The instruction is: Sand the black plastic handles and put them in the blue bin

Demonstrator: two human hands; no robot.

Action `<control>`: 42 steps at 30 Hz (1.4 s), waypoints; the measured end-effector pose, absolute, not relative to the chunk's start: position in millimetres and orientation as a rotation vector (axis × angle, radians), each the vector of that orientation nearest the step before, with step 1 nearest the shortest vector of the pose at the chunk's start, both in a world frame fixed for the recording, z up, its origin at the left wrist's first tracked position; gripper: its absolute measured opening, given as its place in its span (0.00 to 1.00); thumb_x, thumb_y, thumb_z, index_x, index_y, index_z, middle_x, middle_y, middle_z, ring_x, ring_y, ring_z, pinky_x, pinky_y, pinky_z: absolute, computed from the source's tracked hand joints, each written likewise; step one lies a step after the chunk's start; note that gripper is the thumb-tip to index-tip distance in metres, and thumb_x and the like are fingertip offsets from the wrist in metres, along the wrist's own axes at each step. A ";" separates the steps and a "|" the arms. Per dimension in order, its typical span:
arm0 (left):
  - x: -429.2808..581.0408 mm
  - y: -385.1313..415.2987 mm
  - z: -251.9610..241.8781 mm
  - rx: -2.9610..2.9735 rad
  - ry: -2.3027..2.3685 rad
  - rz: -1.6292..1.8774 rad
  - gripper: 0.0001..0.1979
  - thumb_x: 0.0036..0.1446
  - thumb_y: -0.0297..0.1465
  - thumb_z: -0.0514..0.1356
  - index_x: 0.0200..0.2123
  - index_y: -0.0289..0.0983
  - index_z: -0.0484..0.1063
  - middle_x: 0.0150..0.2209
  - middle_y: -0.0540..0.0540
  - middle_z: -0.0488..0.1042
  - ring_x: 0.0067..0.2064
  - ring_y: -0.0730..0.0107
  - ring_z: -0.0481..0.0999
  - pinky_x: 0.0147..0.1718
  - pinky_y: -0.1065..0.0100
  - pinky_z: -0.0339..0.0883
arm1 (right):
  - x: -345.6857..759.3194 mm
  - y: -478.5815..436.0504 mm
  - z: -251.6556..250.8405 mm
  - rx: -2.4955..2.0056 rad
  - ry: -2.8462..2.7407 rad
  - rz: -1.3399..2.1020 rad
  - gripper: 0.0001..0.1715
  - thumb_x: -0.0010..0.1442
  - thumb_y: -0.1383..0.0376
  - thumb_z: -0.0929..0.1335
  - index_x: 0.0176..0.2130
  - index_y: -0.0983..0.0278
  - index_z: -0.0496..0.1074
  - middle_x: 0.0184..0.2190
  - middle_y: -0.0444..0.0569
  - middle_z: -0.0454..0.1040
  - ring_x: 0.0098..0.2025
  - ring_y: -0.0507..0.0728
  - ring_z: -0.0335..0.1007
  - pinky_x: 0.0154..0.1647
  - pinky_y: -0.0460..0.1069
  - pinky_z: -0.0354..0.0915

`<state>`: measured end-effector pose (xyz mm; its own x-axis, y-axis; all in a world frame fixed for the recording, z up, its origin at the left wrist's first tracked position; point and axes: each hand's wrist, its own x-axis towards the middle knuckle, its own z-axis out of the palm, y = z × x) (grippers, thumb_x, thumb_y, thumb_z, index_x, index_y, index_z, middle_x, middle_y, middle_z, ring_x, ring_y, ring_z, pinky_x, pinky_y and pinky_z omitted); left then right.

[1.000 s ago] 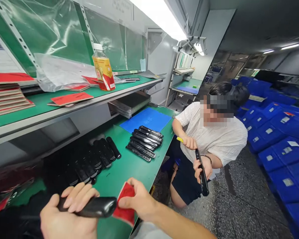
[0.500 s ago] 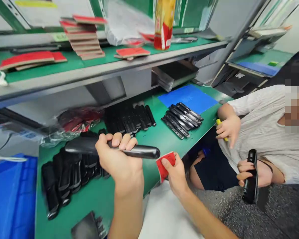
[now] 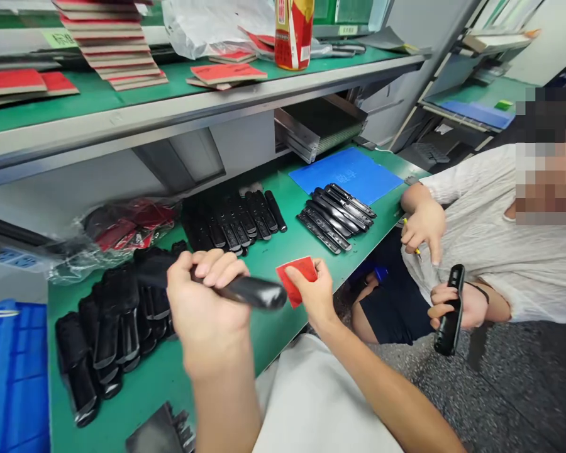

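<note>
The person's left hand (image 3: 207,296) wraps tight around a long black handle (image 3: 252,292) and holds it up over the green worktop (image 3: 245,352), near the front edge. The right hand (image 3: 311,292) pinches a small red card (image 3: 297,277) just beside the handle's tip. More black handles (image 3: 108,321) lie in piles on the worktop. A co-worker's hand (image 3: 441,303) holds another black handle (image 3: 450,321).

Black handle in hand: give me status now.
Left hand gripping glossy black tapered handle. Right hand pinching flat red piece. Rows of black handles on green bench below.
</note>
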<state>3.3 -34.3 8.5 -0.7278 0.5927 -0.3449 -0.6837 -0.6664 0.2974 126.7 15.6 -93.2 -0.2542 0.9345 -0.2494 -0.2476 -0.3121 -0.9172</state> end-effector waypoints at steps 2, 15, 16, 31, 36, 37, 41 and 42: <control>-7.4 -40.6 3.8 -0.308 0.356 2.219 0.11 0.61 0.28 0.51 0.27 0.41 0.51 0.18 0.60 0.52 0.15 0.83 0.55 0.13 0.79 0.51 | 129.0 22.9 -114.3 -1.142 -0.952 1.715 0.25 0.48 0.53 0.77 0.32 0.60 0.61 0.24 0.36 0.65 0.25 0.49 0.60 0.26 0.46 0.59; -9.5 -28.2 -7.4 -0.321 0.123 1.952 0.12 0.67 0.35 0.48 0.42 0.35 0.67 0.19 0.58 0.60 0.16 0.85 0.60 0.15 0.83 0.58 | 160.1 -7.2 -30.9 -0.507 -0.909 2.235 0.26 0.49 0.50 0.78 0.32 0.60 0.63 0.25 0.37 0.61 0.25 0.48 0.54 0.27 0.43 0.56; -8.5 -28.1 -6.4 -0.317 0.133 1.949 0.12 0.68 0.35 0.48 0.41 0.35 0.67 0.19 0.59 0.60 0.15 0.85 0.60 0.15 0.83 0.57 | 157.2 -8.1 -31.5 -0.475 -0.921 2.250 0.27 0.47 0.50 0.79 0.33 0.60 0.64 0.25 0.37 0.61 0.25 0.48 0.53 0.27 0.43 0.56; 5.9 -27.0 2.7 -0.189 0.531 1.870 0.19 0.65 0.43 0.55 0.52 0.38 0.69 0.28 0.54 0.73 0.18 0.86 0.64 0.14 0.83 0.60 | 170.3 25.7 -86.0 -0.924 -0.692 2.363 0.33 0.54 0.42 0.71 0.51 0.58 0.69 0.38 0.46 0.71 0.28 0.50 0.61 0.27 0.46 0.60; 13.4 -16.7 -1.9 -0.230 0.802 1.908 0.16 0.63 0.38 0.60 0.53 0.43 0.69 0.24 0.58 0.66 0.17 0.87 0.65 0.13 0.84 0.61 | 194.6 7.1 -67.8 -0.538 -0.999 2.334 0.36 0.57 0.48 0.72 0.61 0.50 0.63 0.52 0.48 0.67 0.36 0.53 0.61 0.35 0.49 0.63; 14.3 -16.7 -1.1 -0.213 0.794 1.894 0.17 0.63 0.39 0.60 0.54 0.43 0.69 0.23 0.59 0.64 0.16 0.87 0.64 0.12 0.84 0.59 | 198.2 4.3 -67.1 -0.507 -1.141 2.269 0.36 0.59 0.48 0.70 0.63 0.49 0.61 0.54 0.48 0.66 0.37 0.54 0.61 0.37 0.50 0.63; 17.0 -19.1 2.5 -0.168 0.745 1.852 0.19 0.65 0.39 0.58 0.57 0.41 0.67 0.21 0.60 0.61 0.13 0.87 0.59 0.09 0.84 0.52 | 208.2 4.3 -63.0 -0.439 -1.667 1.873 0.33 0.67 0.46 0.61 0.66 0.52 0.59 0.67 0.50 0.57 0.51 0.60 0.66 0.52 0.55 0.63; 17.6 -19.9 3.0 -0.160 0.741 1.849 0.19 0.65 0.38 0.58 0.57 0.41 0.67 0.21 0.60 0.60 0.13 0.88 0.59 0.09 0.84 0.51 | 209.4 7.1 -60.7 -0.396 -1.779 1.737 0.31 0.68 0.48 0.60 0.66 0.53 0.59 0.70 0.49 0.54 0.57 0.62 0.64 0.55 0.56 0.61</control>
<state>17.6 -19.9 3.0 -0.4059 0.7998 -0.4423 -0.8839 -0.2205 0.4125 209.4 7.1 -60.7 -0.7668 0.6045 0.2158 -0.2014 0.0927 -0.9751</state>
